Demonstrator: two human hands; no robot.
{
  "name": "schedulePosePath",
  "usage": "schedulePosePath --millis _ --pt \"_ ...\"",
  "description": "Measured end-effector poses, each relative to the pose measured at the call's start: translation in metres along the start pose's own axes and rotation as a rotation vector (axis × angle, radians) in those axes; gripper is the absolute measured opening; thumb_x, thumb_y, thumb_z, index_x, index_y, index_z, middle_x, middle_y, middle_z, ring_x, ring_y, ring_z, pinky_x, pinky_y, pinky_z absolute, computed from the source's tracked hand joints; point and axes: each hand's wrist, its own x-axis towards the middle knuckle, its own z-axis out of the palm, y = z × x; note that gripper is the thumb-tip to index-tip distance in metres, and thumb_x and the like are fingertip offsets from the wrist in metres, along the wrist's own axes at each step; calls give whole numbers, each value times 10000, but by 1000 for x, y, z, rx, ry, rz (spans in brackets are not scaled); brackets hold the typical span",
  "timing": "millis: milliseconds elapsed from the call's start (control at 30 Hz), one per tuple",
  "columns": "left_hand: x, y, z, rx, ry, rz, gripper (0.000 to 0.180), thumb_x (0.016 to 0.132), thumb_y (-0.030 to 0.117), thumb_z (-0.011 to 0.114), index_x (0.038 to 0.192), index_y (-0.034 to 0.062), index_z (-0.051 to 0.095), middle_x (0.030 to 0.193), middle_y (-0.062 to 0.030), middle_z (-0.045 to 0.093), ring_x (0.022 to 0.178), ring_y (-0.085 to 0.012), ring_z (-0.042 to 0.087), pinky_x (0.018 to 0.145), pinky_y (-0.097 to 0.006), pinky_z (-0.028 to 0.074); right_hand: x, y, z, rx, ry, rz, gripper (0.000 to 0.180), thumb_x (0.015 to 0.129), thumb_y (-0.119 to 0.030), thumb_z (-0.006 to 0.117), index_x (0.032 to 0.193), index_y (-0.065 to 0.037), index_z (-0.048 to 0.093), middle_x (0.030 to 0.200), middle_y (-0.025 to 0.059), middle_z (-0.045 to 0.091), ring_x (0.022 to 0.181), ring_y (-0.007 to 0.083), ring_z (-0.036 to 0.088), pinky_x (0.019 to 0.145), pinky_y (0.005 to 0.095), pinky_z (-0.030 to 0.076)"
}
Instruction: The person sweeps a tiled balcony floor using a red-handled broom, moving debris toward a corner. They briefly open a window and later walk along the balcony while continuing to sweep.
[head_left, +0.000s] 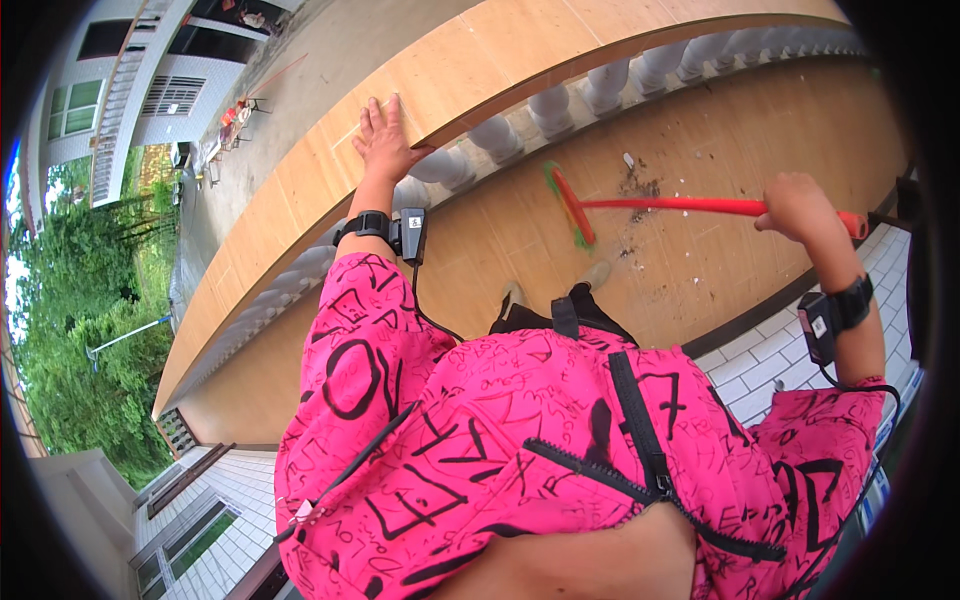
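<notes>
Red broom point(660, 204) first: its head point(573, 207) is down on the tan floor point(720, 275), on the inner side of the railing point(480, 70) and near the balusters point(548, 110), with green bristles point(583, 241) poking out around it. The handle point(720, 206) runs away from the railing to the right hand point(800, 207), whose fingers are curled tight around it close to the far end — a bit of red sticks out past the grip. Left hand point(385, 148) isn't holding anything: it's laid on top of the railing, fingers spread apart.

Mess-wise, there's a patch of dark crumbs point(637, 186) and pale scraps point(628, 159) just beside the broom head, inside the railing, with the handle crossing part of it. Smaller specks are scattered around there too.

Pale shoes point(597, 275) are on that same inner side, near the broom head — dark trousers point(510, 318) and a bright pink shirt point(480, 360) with black scribbles go with them. Both wrists wear black straps point(368, 224) with little boxes point(411, 235).

White brick wall point(760, 365) lines the floor's other edge, across from the railing. Outside the railing: grey yard point(340, 60), green trees point(120, 370) and a white building point(175, 128).
</notes>
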Motion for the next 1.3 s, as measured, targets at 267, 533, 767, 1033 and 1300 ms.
schedulePosePath --millis 267,533,767,1033,1300 --pt "-7 -3 -5 0 4 -24 1069 526 390 808 1377 226 183 1448 -145 104 1329 -345 104 987 -600 172 36 -35 55 83 413 102 308 771 -369 602 836 -70 566 689 133 619 648 284 620 575 386 493" --pt "5 18 -6 41 45 -10 1075 521 385 811 1378 224 181 1444 -148 114 1326 -345 113 982 -593 183 116 -143 137 544 253 224 274 846 -339 510 943 -83 515 774 135 640 721 300 634 597 405 504" --pt "2 16 1 34 23 7 1061 537 422 794 1380 219 182 1443 -158 116 1330 -338 105 983 -594 174 77 -150 236 565 293 232 145 848 -211 485 923 -88 466 768 152 626 721 323 628 607 423 501" --pt "-2 13 15 71 -32 -12 1076 541 436 785 1386 197 163 1447 -168 96 1335 -342 86 991 -603 156 -77 -133 328 497 249 283 158 853 -224 500 848 -73 452 636 139 585 569 324 595 503 426 476" --pt "10 15 17 49 -10 23 1083 543 438 785 1390 200 153 1448 -174 86 1334 -348 83 987 -610 162 -111 -130 330 424 347 409 205 852 -274 521 852 -83 446 657 129 577 582 306 595 485 427 461"
